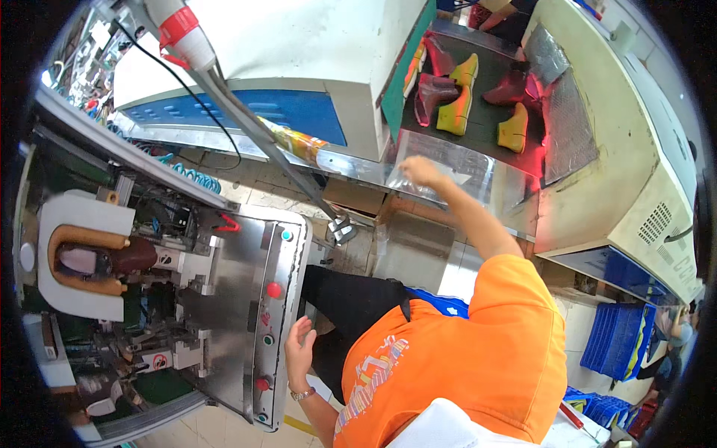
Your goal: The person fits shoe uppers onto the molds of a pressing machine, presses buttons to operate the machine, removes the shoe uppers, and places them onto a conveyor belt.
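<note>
My left hand (299, 349), with a watch on its wrist, is beside the edge of the metal control panel (258, 313). Its fingers are spread and hold nothing. My right arm is stretched toward the conveyor's end, where my right hand (423, 171) hovers over a shiny metal plate (478, 175). The fingers there are curled, and whatever they hold, if anything, is hidden. Yellow boot uppers (455, 112) and dark red boot uppers (435, 92) lie on the dark belt (482, 138) beyond that hand. A dark brown boot upper (133, 258) sits in the machine's padded U-shaped clamp (56, 216).
Red and green buttons (274, 290) line the panel. A slanting metal pole (254, 123) crosses the upper left, before a white-and-blue machine (299, 45). A cream machine housing (635, 164) stands right of the belt. Blue crates (612, 340) are stacked at the lower right.
</note>
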A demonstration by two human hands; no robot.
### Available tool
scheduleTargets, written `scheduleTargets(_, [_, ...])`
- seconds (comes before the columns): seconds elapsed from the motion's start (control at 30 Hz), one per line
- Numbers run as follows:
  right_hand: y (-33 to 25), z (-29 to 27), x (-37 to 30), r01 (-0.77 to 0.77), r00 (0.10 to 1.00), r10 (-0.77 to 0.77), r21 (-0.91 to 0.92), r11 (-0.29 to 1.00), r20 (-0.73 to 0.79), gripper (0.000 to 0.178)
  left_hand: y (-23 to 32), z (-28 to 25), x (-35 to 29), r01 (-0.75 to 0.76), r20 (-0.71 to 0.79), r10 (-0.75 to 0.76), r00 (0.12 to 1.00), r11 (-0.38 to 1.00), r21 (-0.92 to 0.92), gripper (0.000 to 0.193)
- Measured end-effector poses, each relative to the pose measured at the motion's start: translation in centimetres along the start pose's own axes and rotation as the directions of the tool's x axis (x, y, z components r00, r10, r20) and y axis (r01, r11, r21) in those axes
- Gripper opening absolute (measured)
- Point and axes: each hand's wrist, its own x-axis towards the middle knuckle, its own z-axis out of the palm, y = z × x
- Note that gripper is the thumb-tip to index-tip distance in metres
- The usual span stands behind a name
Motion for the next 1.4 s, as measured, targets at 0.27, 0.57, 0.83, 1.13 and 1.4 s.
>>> scheduleTargets(0.27, [4.7, 1.7, -9.5, -0.262, 0.934, 0.294, 0.170, 0.950, -0.201, 0.021, 4.6, 0.8, 4.7, -0.177, -0.243, 0.159, 0.957, 0.983, -0.053, 0.023])
scheduleTargets(0.57, [11.7, -0.5, -11.6, -0.447, 0.688, 0.611, 0.435, 0.782, -0.391, 0.014, 22.4, 6.0, 15.0, -0.722, 0.005, 0.795, 0.606, 0.547, 0.424, 0.013])
scheduleTargets(0.83, [12.1, 3.6, -9.7, -0.413, 0.469, 0.661, 0.516, 0.751, -0.586, 0.007, 34.2, 12.7, 26.1, -0.740, 0.065, 0.947, 0.314, 0.201, 0.642, 0.054])
scheduleTargets(1.13, [27.3, -9.4, 0.3, -0.369, 0.395, 0.473, 0.335, 0.867, -0.788, 0.026, 35.3, 21.0, 36.5, -0.581, -0.046, 0.956, 0.290, 0.214, 0.785, 0.077])
scheduleTargets(1.4, [37.5, -20.5, 10.5, -0.619, 0.595, 0.475, 0.007, 0.785, -0.648, 0.050, 35.7, 20.7, 37.4, -0.544, -0.057, 0.960, 0.274, 0.203, 0.814, 0.078])
